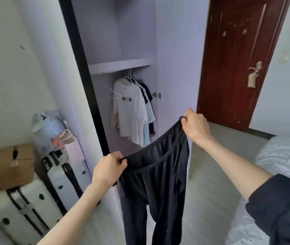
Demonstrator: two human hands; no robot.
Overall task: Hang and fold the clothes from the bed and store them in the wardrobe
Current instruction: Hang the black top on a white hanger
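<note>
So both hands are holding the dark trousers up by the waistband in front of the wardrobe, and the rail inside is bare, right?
Not quite. The head view shows the rail carries hung shirts. The rest stands: left hand and right hand grip the dark trousers by the waistband before the wardrobe.

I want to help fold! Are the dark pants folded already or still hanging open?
Not folded. Both hands, left and right, grip the waistband of the dark pants, stretching it wide, and the legs dangle straight down.
</note>
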